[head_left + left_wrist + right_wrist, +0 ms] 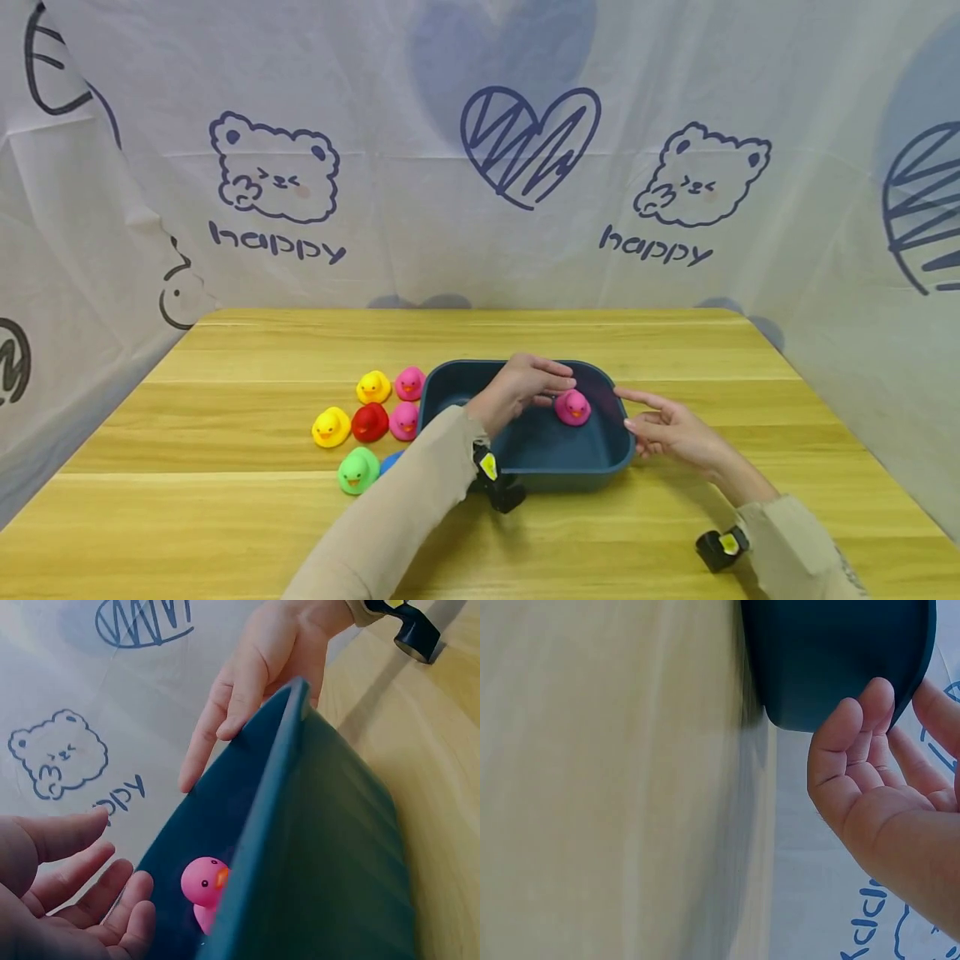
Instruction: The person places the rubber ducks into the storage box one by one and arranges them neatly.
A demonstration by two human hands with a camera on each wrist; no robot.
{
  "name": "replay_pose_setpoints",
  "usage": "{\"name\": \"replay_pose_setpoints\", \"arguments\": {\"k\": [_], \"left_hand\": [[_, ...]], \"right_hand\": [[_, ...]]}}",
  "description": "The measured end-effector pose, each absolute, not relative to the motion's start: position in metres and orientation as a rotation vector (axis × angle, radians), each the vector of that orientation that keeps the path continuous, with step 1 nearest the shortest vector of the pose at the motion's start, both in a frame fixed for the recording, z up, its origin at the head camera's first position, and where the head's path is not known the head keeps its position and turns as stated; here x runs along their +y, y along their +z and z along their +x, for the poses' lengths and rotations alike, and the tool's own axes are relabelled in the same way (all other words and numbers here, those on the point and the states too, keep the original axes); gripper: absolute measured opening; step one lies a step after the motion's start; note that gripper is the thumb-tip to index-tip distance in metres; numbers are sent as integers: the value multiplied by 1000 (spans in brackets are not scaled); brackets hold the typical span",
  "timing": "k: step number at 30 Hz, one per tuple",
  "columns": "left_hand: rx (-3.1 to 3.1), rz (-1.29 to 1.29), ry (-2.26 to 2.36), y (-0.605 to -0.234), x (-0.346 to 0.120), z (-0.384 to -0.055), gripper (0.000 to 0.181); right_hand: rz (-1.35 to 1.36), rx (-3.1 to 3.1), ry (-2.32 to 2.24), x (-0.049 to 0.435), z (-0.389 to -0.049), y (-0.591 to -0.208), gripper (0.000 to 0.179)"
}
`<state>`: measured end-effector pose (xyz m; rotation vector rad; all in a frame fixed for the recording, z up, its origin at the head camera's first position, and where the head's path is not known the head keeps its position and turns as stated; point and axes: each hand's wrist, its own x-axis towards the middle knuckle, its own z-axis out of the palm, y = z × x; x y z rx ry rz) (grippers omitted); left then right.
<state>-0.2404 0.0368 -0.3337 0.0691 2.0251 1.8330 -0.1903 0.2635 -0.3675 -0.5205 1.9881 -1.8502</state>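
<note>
A dark blue-green bin (525, 482) stands on the wooden table. Inside it, toward the right, sits a pink rubber duck (573, 407). My left hand (521, 387) reaches over the bin with fingers extended just beside and above this duck. In the left wrist view, a gap separates the left hand (75, 892) from the duck (202, 885), and nothing is between its fingers. At the bin's right end, my right hand (678, 433) touches the rim with a straight index finger and thumb. The right wrist view shows the right hand (885, 787) against the bin's outer wall (832, 660).
Left of the bin lie several rubber ducks: yellow (331, 427), red (370, 422), pink (410, 384), green (358, 471) and a blue item (392, 461) partly hidden by the left sleeve. A printed cloth (405, 233) hangs behind the table (247, 350).
</note>
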Motion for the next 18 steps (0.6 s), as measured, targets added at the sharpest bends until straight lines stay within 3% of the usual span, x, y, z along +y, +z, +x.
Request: {"name": "replay_pose_setpoints", "arguments": {"k": [18], "left_hand": [[2233, 416, 1845, -329, 22, -214, 25]], "right_hand": [[-557, 1961, -1867, 265, -191, -369, 47]]}}
